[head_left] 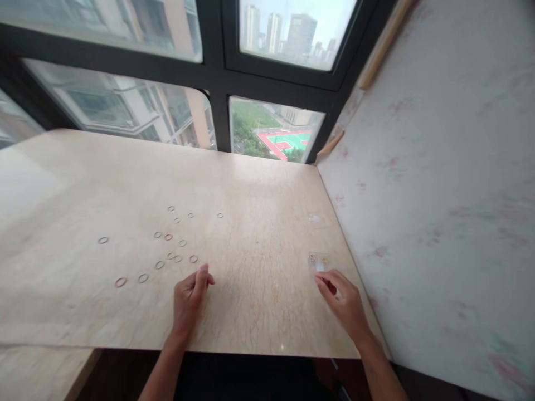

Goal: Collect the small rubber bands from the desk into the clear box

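Observation:
Several thin rings, most of them dark or greenish, lie scattered on the left part of the marble-look counter [259, 301]. Among them are a red ring [121, 282] and a smaller red ring [168, 237]. My left hand [191, 295] is closed with its thumb on top, just below a dark ring [193, 259]; its curled fingers hide whatever may be inside. On the right, the fingertips of my right hand [345, 301] are pinched at the lower edge of a small clear sheet or bag [320, 262] with small coloured marks or pieces on it. What they pinch is too small to make out.
Another faint clear piece [315, 218] lies farther back on the right. A papered wall [438, 195] borders the counter on the right. Dark-framed windows [267, 83] stand along the back. The counter's front edge runs close to my body.

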Demonstrator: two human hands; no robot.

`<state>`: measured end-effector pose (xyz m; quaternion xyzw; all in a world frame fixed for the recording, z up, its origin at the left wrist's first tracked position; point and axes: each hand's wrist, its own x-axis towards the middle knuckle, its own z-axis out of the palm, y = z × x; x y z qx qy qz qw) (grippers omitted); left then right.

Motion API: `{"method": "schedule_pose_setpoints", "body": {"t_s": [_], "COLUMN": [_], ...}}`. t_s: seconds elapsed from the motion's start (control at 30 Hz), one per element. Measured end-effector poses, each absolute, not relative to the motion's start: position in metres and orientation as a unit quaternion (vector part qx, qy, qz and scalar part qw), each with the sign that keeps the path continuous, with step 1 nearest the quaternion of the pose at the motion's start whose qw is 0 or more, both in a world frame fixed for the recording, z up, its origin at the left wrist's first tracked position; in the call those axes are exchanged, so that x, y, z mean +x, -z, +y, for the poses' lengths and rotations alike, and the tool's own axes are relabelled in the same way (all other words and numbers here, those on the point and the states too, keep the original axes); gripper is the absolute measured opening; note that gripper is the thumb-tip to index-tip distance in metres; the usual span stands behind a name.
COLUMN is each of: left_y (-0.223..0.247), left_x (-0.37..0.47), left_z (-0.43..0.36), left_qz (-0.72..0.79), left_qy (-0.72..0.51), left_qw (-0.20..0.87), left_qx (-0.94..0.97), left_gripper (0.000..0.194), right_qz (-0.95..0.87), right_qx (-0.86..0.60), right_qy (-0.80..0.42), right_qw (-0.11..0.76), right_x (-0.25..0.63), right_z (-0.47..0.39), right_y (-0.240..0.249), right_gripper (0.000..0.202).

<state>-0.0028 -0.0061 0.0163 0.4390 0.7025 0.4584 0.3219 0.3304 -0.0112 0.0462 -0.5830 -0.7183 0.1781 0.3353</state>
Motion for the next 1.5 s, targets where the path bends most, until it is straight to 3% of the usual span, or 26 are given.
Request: {"method": "schedule_pose_setpoints", "body": {"t_s": [0.17, 0.4, 0.5, 0.7, 1.03, 1.2, 1.3, 1.4, 1.5], "left_y": [-0.026, -0.049, -0.053, -0.055, -0.06, -0.054, -0.054, -0.057, -0.065], "left_x": [-0.021, -0.09, -0.108, -0.114, -0.115, -0.115, -0.113, -0.107, -0.094], "left_z": [-0.002, -0.003, 0.006, 0.035, 0.05, 0.044, 0.039, 0.033, 0.027], "left_qz": [0.671, 0.763, 0.786, 0.778, 0.753, 0.754, 0.752, 0.737, 0.629], "left_qy": [-0.421, -0.299, -0.21, -0.089, 0.009, -0.029, -0.118, -0.284, -0.474], "left_qw": [0.346, 0.177, 0.134, 0.139, 0.119, 0.125, 0.168, 0.296, 0.465], "left_qx": [0.502, 0.546, 0.566, 0.606, 0.647, 0.644, 0.627, 0.537, 0.405], "left_gripper": [0.044, 0.027, 0.033, 0.03, 0.019, 0.016, 0.013, 0.012, 0.018], "right_qz": [-0.777, -0.768, -0.777, -0.777, -0.764, -0.767, -0.767, -0.766, -0.763], "right_qx": [-0.495, -0.492, -0.485, -0.493, -0.512, -0.5, -0.494, -0.494, -0.494], "right_qy": [-0.225, -0.232, -0.232, -0.222, -0.224, -0.232, -0.235, -0.239, -0.248], "right_qw": [0.318, 0.337, 0.329, 0.323, 0.323, 0.329, 0.334, 0.335, 0.334], "right_x": [0.298, 0.302, 0.303, 0.301, 0.299, 0.299, 0.299, 0.298, 0.298], "right_z": [-0.034, -0.028, -0.027, -0.027, -0.026, -0.026, -0.026, -0.025, -0.025], "right_y": [-0.016, -0.004, -0.004, -0.004, -0.006, -0.007, -0.008, -0.008, -0.007], "right_gripper": [0.016, 0.016, 0.017, 0.019, 0.025, 0.023, 0.023, 0.023, 0.023]}}
